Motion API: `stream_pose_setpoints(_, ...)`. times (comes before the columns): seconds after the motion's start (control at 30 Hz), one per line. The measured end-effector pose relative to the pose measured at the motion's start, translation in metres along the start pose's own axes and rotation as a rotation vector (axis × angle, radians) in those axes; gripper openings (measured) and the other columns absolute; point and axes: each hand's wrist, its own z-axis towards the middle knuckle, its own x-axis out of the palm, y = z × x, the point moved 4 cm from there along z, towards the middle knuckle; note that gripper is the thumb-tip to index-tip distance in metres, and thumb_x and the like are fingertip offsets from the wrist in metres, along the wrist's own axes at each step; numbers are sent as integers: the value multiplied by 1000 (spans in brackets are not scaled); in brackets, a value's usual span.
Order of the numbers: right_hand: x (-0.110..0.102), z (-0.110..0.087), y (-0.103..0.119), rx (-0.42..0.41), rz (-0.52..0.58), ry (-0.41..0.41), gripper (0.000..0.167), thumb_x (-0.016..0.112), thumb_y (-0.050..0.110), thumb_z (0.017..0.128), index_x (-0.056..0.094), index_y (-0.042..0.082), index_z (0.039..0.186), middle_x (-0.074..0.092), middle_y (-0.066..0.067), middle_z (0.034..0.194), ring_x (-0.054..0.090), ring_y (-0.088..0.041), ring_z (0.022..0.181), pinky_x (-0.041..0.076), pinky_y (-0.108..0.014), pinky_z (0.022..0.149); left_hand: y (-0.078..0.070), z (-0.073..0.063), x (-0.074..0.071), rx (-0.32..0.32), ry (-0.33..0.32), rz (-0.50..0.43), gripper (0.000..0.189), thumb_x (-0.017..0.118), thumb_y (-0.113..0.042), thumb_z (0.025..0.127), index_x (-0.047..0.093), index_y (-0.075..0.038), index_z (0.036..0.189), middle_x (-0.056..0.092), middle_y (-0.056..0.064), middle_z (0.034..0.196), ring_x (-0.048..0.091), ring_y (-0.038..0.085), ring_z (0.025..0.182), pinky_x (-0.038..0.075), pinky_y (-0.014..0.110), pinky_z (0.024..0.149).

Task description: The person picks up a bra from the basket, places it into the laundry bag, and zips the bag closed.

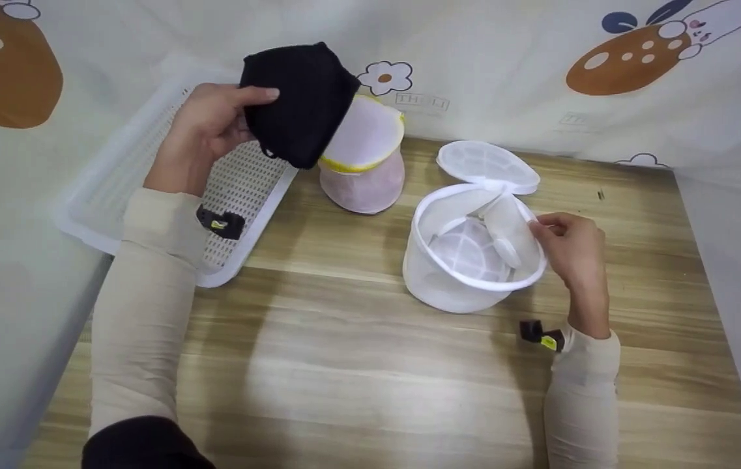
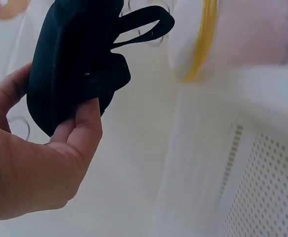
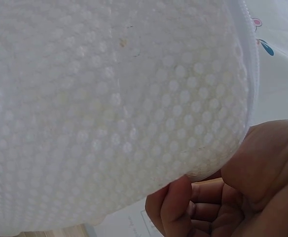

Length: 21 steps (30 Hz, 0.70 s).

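My left hand (image 1: 214, 124) holds a folded black bra (image 1: 302, 104) up over the far end of the white basket, thumb on its near face. In the left wrist view, a strap loop sticks out from the bra (image 2: 70, 59), and fingers curl under its lower edge. With fingertips and thumb, my right hand (image 1: 572, 247) pinches the rim of a round white mesh laundry bag (image 1: 455, 293). The bag's lid lies unzipped and tipped back behind it, and white dividers show inside. Its honeycomb mesh fills most of the right wrist view.
A perforated white plastic basket (image 1: 253, 234) stands at the left. Between it and the white bag is a pink laundry bag (image 1: 363, 185) with a yellow-edged lid, partly behind the bra. A printed cloth (image 1: 494, 71) hangs along the back of the wooden table (image 1: 357, 365).
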Motion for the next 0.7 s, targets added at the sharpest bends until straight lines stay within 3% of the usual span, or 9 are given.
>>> stream_pose_setpoints(0.33, 1, -2, 1, -21, 8, -24, 29, 61, 22, 92, 70, -3, 105, 69, -19, 88, 60, -20, 70, 44, -18, 54, 17, -10, 61, 23, 115, 148, 29, 79, -3, 76, 65, 5, 100, 70, 15, 84, 70, 24, 73, 55, 33, 72)
stream_pose_setpoints(0.7, -1, -2, 2, -11, -5, -40, 29, 60, 23, 92, 71, -1, 105, 70, -18, 90, 63, -23, 75, 44, -19, 56, 54, -13, 121, -2, 266, 229, 23, 77, -2, 77, 66, 5, 96, 69, 15, 85, 69, 25, 70, 55, 31, 67)
